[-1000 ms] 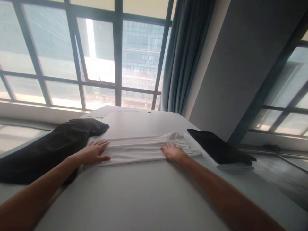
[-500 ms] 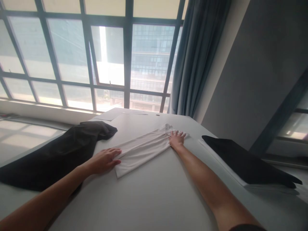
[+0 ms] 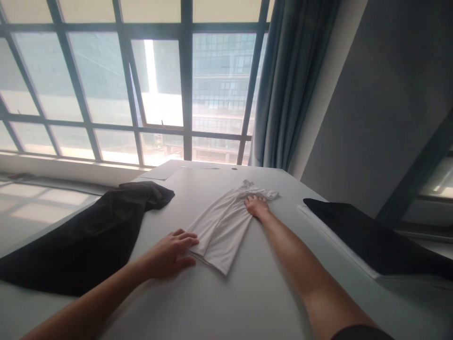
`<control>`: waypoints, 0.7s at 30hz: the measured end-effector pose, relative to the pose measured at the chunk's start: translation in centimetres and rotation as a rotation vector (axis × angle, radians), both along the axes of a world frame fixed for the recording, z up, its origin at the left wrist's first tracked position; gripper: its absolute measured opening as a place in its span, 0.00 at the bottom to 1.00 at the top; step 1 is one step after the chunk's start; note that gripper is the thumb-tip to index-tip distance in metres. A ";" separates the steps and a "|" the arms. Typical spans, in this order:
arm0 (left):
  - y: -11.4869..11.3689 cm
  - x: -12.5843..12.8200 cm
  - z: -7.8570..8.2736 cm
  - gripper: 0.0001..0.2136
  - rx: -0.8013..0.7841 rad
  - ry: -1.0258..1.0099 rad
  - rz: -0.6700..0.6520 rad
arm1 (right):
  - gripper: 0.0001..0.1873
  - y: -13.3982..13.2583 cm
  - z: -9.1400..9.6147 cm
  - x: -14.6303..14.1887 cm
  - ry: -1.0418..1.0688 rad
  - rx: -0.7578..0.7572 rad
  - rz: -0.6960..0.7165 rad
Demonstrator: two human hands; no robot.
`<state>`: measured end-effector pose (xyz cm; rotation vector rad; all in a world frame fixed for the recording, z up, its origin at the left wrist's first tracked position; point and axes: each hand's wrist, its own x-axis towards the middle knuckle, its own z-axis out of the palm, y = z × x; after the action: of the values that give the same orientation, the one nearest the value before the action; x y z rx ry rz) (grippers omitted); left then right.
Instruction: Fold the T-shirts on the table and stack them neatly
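Observation:
A white piece of clothing (image 3: 222, 231), folded into a long strip, lies slantwise across the table in front of me. Its near end is smooth with an angled hem, while the far end (image 3: 262, 190) is bunched and wrinkled. My left hand (image 3: 170, 252) rests at the near left corner, fingertips on the cloth and thumb apart from them over the tabletop. On the far right part of the garment lies my right hand (image 3: 256, 207), palm down, its fingers slightly bent and pressing on the fabric. Neither hand is closed around the cloth.
Dark clothing (image 3: 88, 231) is heaped at the left on the white table (image 3: 198, 311). A black folded cloth (image 3: 368, 241) lies at the right edge on something white. Paper sheets (image 3: 157, 174) lie at the far end, before the window (image 3: 222, 85) and a blue-grey curtain (image 3: 286, 85).
The garment's near end has swung to the right and toward me, with my left hand moving right along with it. My right hand's fingers, spread before, are now closer together and more bent.

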<state>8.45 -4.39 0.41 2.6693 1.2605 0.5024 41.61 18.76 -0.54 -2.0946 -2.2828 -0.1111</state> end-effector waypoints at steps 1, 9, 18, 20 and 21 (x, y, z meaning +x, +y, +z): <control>-0.4 0.6 0.0 0.22 -0.012 -0.011 -0.028 | 0.29 -0.2 0.1 -0.1 -0.033 0.043 0.006; -3.2 5.4 0.3 0.14 -0.117 -0.165 -0.244 | 0.24 -7.9 0.9 4.0 -0.120 0.058 0.057; -4.5 12.9 0.8 0.11 0.005 -0.159 -0.193 | 0.29 -20.5 2.6 9.1 0.080 -0.050 0.342; -5.2 13.9 1.4 0.10 -0.030 -0.209 -0.159 | 0.33 -22.5 3.0 9.2 0.117 -0.042 0.410; -5.6 14.2 1.7 0.10 -0.051 -0.243 -0.152 | 0.33 -23.3 3.2 9.2 0.136 -0.064 0.440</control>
<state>22.66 -9.95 2.06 2.5422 0.9810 0.7345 50.86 -4.53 2.70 -1.5163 -2.6195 0.1165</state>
